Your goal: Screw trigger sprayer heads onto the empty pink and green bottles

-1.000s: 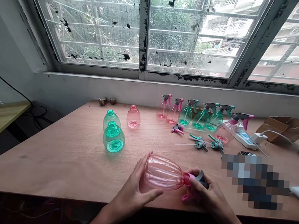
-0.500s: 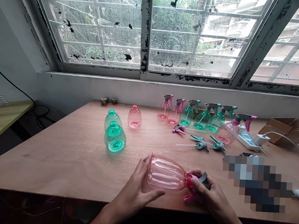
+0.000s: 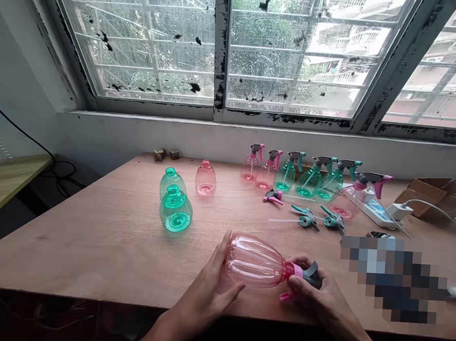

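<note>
A clear pink spray bottle lies sideways in the air above the table's front part. My left hand cups its broad base, the thumb below and the fingers behind. At the neck, my right hand grips the spray head, which has a pink collar, a dark grey body and a pink trigger. Thumb and fingers press about the collar, and part of the head is hidden by the hand. Loose spray heads lie beyond: a pink one and two green ones, among them.
Two green open bottles and a pink open bottle stand left of centre. Several bottles with spray heads line the back. At right are a power strip, a cardboard box and a blurred patch.
My right thumb has shifted slightly at the neck, and more of the pink collar shows. The bottle stays nearly in place between my hands.
</note>
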`<state>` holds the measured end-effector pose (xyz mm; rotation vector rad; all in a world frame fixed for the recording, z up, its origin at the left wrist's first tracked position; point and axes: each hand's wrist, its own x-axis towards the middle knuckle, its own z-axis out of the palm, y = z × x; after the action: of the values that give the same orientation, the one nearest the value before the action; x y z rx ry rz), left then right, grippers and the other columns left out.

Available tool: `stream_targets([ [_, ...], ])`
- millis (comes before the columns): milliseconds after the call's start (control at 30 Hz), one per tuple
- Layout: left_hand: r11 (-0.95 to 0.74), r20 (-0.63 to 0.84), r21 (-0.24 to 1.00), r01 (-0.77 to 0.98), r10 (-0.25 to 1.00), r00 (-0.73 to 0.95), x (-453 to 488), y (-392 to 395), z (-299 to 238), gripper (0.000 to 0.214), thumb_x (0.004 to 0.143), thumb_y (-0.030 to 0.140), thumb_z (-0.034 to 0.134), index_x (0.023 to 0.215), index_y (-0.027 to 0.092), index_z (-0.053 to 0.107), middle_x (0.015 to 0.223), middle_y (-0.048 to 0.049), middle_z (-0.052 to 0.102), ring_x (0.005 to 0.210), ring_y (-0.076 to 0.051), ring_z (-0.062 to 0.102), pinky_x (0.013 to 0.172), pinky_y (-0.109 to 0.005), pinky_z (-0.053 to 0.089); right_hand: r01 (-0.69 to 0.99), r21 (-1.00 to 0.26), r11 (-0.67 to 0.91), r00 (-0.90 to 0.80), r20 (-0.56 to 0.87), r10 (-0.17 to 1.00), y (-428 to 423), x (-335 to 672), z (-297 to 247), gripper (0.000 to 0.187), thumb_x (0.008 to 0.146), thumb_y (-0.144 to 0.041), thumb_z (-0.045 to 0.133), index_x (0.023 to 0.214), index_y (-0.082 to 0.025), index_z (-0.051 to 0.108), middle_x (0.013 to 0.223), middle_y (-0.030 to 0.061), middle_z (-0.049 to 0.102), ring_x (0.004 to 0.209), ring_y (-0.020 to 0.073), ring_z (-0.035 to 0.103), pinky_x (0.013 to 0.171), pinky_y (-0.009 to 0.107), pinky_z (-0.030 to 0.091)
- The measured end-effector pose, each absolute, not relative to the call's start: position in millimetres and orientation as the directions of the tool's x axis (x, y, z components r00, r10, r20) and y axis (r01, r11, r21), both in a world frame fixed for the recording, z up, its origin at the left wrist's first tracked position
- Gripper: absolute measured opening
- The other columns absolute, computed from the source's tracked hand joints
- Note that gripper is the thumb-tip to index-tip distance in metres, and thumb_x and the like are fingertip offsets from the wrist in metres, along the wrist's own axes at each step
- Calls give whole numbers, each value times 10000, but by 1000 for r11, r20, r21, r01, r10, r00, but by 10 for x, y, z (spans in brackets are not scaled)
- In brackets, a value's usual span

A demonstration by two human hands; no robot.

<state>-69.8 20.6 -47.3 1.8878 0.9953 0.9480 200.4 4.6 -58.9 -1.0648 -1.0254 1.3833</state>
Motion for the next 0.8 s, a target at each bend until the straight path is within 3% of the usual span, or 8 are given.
stream_targets([
  [100,-301,177,913,274,900,399,-697,198,-455,1141,859,379,838,1680,270,53,1732,-137,241,1599,-350,221,1309,-520,200,-208,-974,-86,-51,-77,996,49,2009,-580,481,662,-471,970,938,-180,704,695,-29,647,572,122,564,575,291,624],
  [233,-340,215,899,277,892,397,-691,204,-402,959,876,458,815,1646,304,265,1672,-104,372,1576,-337,279,1311,-503,200,-207,-973,-99,-72,-86,994,43,2012,-562,466,674,-481,964,894,-180,685,699,-33,656,567,110,571,563,263,610],
  [367,-387,254,881,270,871,420,-697,195,-435,923,956,393,736,1665,362,146,1732,-50,269,1608,-289,204,1323,-483,149,-226,-968,-114,-105,-92,990,35,2016,-563,462,754,-513,905,955,-177,661,616,-50,633,510,96,531,564,283,598],
  [467,-328,200,911,250,882,427,-700,189,-453,1092,903,424,794,1678,309,34,1747,-91,227,1609,-318,198,1321,-505,139,-223,-970,-99,-110,-76,991,40,2027,-575,456,770,-511,892,963,-168,660,617,-33,651,513,102,526,544,258,550],
  [667,-296,160,913,282,893,421,-703,197,-394,970,875,504,800,1650,277,261,1718,-107,305,1600,-349,218,1317,-518,154,-252,-962,-104,-125,-74,989,60,2064,-602,416,788,-506,875,946,-184,663,636,-30,633,537,107,496,531,231,493],
  [800,-304,161,912,274,883,441,-703,170,-387,994,929,394,760,1675,298,110,1743,-87,244,1608,-294,216,1321,-485,144,-247,-964,-96,-111,-70,991,67,2072,-625,405,809,-497,862,984,-192,662,665,-21,641,561,119,507,549,249,515],
])
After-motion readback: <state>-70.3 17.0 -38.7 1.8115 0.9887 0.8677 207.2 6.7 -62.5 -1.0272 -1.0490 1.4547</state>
